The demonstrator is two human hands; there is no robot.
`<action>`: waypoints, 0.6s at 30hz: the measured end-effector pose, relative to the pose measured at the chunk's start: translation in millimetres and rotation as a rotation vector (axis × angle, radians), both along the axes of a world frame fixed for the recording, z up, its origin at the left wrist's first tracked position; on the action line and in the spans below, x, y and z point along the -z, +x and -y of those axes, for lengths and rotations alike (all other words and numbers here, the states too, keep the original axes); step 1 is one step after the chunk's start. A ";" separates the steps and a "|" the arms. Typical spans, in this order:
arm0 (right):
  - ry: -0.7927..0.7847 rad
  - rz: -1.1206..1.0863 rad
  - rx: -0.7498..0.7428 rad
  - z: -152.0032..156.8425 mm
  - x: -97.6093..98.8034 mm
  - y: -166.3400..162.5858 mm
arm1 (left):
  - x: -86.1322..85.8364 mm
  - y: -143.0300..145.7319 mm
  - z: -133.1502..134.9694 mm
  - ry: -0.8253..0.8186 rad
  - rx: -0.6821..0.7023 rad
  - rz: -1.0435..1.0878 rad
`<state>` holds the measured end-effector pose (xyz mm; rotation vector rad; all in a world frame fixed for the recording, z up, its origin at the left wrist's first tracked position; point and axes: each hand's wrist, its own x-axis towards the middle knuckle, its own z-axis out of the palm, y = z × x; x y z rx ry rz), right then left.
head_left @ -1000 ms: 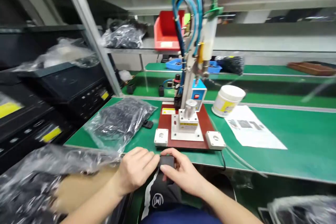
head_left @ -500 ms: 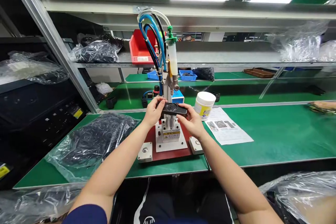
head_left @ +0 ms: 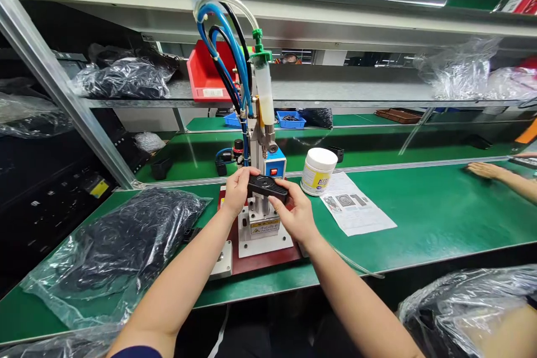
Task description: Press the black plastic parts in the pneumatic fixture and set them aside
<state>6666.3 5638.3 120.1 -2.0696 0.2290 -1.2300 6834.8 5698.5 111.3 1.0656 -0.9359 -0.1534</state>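
My left hand (head_left: 237, 194) and my right hand (head_left: 297, 213) hold a long black plastic part (head_left: 267, 187) by its two ends, with a round recess in its middle facing up. Each thumb and fingers pinch the part from either side. It is in front of the column of a bench press-like dispenser (head_left: 265, 226), beneath a syringe (head_left: 264, 89) with a green cap and milky filling. Whether the part touches the machine I cannot tell. Blue and black hoses (head_left: 229, 50) loop above. A square button box (head_left: 222, 262) is below my left forearm.
A white jar (head_left: 319, 170) stands right of the dispenser beside a printed sheet (head_left: 356, 204). Clear bags with black items (head_left: 121, 240) lie at left. A red bin (head_left: 210, 72) sits on the shelf. Another person's hand (head_left: 486, 170) rests on the green bench at far right.
The camera view has shifted, so the bench and dispenser appear farther left. The black part is still in both hands. Another person's hand now shows at the right.
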 end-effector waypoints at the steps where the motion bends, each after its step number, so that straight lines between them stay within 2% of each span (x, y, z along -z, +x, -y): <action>1: -0.037 -0.009 0.024 -1.8 0.0 -0.7 | 1.6 0.3 0.8 -0.007 -0.001 -0.009; 8: -0.110 0.019 0.070 -6.3 12.3 1.8 | 8.2 -0.1 2.1 -0.034 -0.011 0.002; 11: -0.109 0.052 0.063 -3.9 14.7 6.7 | 5.4 -3.4 2.4 -0.023 -0.045 0.020; 13: -0.108 0.020 0.018 -0.4 15.7 5.3 | 0.3 -3.0 -3.2 0.039 0.006 0.006; 16: -0.078 -0.049 -0.035 6.6 24.7 -14.4 | -4.8 11.0 -32.3 0.086 0.087 -0.102; 18: -0.003 -0.054 0.041 11.5 38.9 -40.9 | 0.8 28.6 -67.6 0.107 -0.039 -0.145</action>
